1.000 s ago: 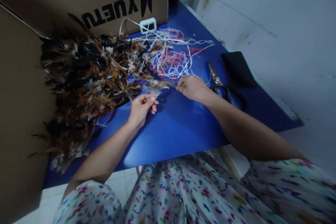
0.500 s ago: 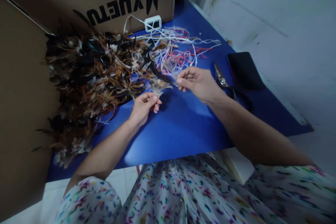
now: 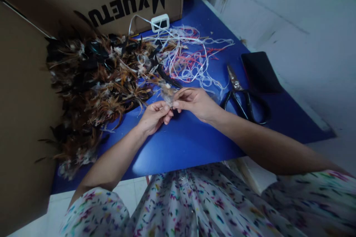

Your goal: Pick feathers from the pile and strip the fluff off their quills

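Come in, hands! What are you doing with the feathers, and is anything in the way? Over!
Left hand pinching feather tuft. Right hand up against it. Feather pile to the left. Scissors off right, not in the way.

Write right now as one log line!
left hand: pinching feather tuft | right hand: at same tuft | on table: feather pile, scissors

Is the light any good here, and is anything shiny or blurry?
Head view: dim, bluish light; head view: pale glare on the blue table near its front edge; head view: the feather tuft at the left hand and right hand looks slightly blurry.
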`<action>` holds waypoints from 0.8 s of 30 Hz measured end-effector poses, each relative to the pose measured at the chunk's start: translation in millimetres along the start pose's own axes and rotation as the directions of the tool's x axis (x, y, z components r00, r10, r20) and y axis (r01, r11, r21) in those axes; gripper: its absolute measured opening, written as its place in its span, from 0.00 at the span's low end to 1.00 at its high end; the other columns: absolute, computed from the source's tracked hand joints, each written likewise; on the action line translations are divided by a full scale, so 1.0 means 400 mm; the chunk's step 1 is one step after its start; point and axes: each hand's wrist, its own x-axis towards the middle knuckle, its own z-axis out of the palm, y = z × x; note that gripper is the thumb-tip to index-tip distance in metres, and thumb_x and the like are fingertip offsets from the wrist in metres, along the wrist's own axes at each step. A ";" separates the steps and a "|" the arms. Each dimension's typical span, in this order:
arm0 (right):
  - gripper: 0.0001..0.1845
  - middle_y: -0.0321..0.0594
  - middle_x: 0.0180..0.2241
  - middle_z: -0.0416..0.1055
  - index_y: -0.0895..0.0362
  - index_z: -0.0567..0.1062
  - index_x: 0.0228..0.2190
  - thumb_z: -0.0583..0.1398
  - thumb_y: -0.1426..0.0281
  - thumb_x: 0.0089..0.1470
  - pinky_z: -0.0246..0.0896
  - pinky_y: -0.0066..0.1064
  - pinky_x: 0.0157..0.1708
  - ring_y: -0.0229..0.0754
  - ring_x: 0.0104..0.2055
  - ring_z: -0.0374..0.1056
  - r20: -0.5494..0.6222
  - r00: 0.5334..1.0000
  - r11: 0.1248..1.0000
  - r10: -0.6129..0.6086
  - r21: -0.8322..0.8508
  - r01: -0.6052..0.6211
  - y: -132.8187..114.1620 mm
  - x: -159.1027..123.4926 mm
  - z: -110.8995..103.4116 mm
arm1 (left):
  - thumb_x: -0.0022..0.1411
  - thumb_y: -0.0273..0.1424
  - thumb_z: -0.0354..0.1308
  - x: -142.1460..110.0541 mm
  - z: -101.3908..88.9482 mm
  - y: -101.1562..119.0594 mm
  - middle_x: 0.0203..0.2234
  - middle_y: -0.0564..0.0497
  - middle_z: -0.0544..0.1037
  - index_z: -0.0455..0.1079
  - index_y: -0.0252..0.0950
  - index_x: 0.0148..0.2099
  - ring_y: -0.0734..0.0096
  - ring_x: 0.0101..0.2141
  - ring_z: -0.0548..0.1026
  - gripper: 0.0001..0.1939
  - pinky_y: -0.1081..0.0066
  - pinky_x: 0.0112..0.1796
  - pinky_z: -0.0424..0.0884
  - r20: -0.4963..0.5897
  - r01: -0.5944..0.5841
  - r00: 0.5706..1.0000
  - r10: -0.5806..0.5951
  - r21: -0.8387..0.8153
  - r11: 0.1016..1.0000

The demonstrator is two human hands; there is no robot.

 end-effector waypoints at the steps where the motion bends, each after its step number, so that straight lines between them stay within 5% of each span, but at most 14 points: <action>1: 0.18 0.32 0.24 0.72 0.57 0.76 0.25 0.75 0.60 0.39 0.63 0.28 0.25 0.32 0.24 0.66 0.000 1.000 1.000 -0.001 0.006 0.001 0.002 0.000 0.001 | 0.41 0.41 0.77 0.000 0.001 0.001 0.17 0.55 0.75 0.70 0.31 0.26 0.83 0.14 0.67 0.23 0.81 0.15 0.61 0.009 0.005 1.000 -0.005 -0.006 1.000; 24: 0.18 0.32 0.24 0.71 0.57 0.77 0.26 0.74 0.59 0.39 0.62 0.29 0.28 0.33 0.26 0.64 0.039 0.999 0.993 0.030 -0.114 -0.025 0.001 -0.002 -0.009 | 0.43 0.37 0.77 -0.003 -0.011 -0.006 0.18 0.53 0.77 0.71 0.30 0.28 0.82 0.14 0.69 0.20 0.82 0.15 0.64 0.088 0.077 0.993 -0.075 -0.023 0.997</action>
